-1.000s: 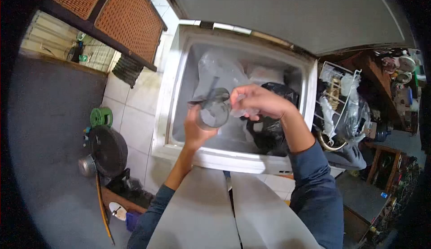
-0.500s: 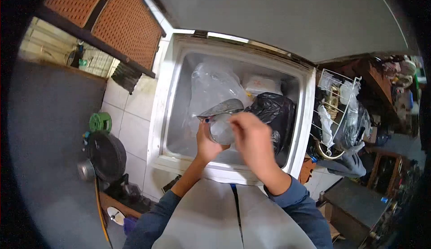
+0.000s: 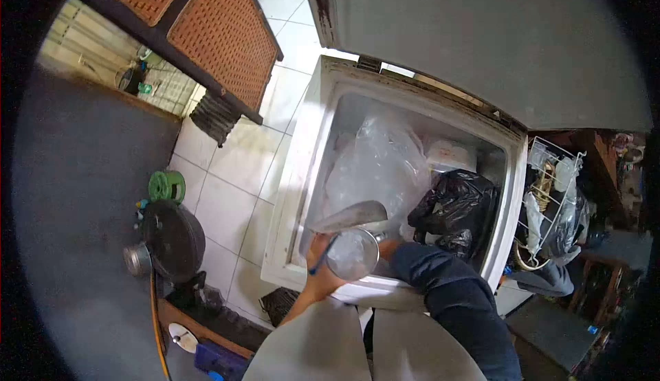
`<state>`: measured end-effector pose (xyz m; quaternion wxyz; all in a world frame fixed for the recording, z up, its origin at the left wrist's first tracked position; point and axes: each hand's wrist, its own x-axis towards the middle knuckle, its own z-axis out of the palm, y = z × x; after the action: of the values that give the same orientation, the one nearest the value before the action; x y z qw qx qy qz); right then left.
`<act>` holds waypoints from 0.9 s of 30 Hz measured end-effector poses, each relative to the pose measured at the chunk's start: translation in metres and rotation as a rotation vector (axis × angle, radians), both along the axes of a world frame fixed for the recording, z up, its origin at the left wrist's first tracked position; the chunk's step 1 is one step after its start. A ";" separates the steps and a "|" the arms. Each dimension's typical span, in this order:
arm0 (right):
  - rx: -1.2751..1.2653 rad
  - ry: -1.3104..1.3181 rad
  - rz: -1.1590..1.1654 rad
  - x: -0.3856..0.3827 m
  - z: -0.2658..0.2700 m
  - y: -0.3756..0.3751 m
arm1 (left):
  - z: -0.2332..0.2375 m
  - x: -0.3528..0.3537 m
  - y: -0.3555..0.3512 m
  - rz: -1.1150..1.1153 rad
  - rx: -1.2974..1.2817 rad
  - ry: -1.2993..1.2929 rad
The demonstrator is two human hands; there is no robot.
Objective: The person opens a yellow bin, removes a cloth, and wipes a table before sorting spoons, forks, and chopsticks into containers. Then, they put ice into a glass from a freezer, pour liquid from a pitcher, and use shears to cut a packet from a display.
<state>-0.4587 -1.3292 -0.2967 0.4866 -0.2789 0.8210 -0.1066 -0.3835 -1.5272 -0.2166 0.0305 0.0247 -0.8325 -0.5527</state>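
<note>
Clothing in pale grey (image 3: 309, 346) fills the foreground, below a clear, round cup (image 3: 370, 265) held over the near edge of an open chest freezer. Whitish, translucent chunks of ice (image 3: 348, 249) sit inside the cup, seen through its mouth; a thin, shiny rim rings the top, and the wall looks smooth and see-through. The left hand (image 3: 322, 271) is curled around the cup's left side, with a dark blue strip beside its fingers. The right hand (image 3: 388, 249), at the cup's other side, is mostly hidden by a dark blue sleeve (image 3: 447, 278); whether it grips anything cannot be told. Just beyond the cup, a curved, dull grey blade-like piece (image 3: 354, 216) slants above the left hand.

Deeper in the white-rimmed freezer (image 3: 292, 202), a large, cloudy plastic bag (image 3: 378, 164) lies to the left of a crumpled black bag (image 3: 457, 206), with a white package (image 3: 450, 155) behind them. A white wire rack (image 3: 553, 188) full of bags stands to the right; a black pan (image 3: 170, 240) and a green spool-like object (image 3: 166, 186) are at left. Farther off, the grey lid (image 3: 481, 44) stands raised and a brown woven panel (image 3: 223, 34) rises above pale floor tiles (image 3: 230, 206).
</note>
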 end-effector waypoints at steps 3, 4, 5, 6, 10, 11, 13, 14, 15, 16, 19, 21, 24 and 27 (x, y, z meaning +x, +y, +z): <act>0.000 0.086 -0.029 0.027 -0.045 -0.005 | -0.037 0.014 0.003 0.033 0.468 -0.283; 0.003 0.112 -0.038 0.038 -0.060 -0.008 | -0.051 0.020 0.001 0.059 0.531 -0.325; 0.007 0.133 -0.040 0.049 -0.075 -0.011 | -0.063 0.027 0.001 0.091 0.596 -0.372; 0.009 0.157 -0.041 0.058 -0.090 -0.014 | -0.074 0.032 0.000 0.125 0.658 -0.417; 0.016 0.223 -0.029 0.098 -0.142 -0.023 | -0.102 0.054 0.001 0.287 0.900 -0.625; 0.011 0.240 -0.021 0.103 -0.155 -0.026 | -0.105 0.054 0.001 0.336 0.955 -0.673; -0.009 0.276 -0.007 0.106 -0.181 -0.034 | -0.025 0.011 -0.001 0.229 0.629 -0.498; -0.019 0.295 0.003 0.085 -0.195 0.024 | 0.003 -0.004 0.000 0.122 0.314 -0.321; -0.027 0.313 0.012 0.084 -0.204 0.032 | 0.001 -0.004 0.000 0.124 0.308 -0.320; -0.034 0.330 0.021 0.083 -0.213 0.033 | -0.003 -0.002 -0.001 0.131 0.264 -0.313; -0.051 0.367 0.063 0.096 -0.236 0.036 | 0.003 -0.005 0.003 0.123 0.237 -0.312; -0.228 0.204 -0.034 0.089 -0.276 0.009 | 0.002 -0.004 0.005 0.129 0.243 -0.334; -0.249 0.012 -0.031 0.038 -0.178 0.026 | -0.009 -0.003 0.007 0.309 0.264 -0.318; -0.027 0.142 0.031 -0.024 -0.016 -0.031 | 0.014 -0.031 0.008 0.252 0.368 -0.269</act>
<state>-0.4824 -1.3600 -0.3124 0.4251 -0.3050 0.8474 -0.0900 -0.4144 -1.5189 -0.2025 -0.0169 0.2067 -0.7047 -0.6785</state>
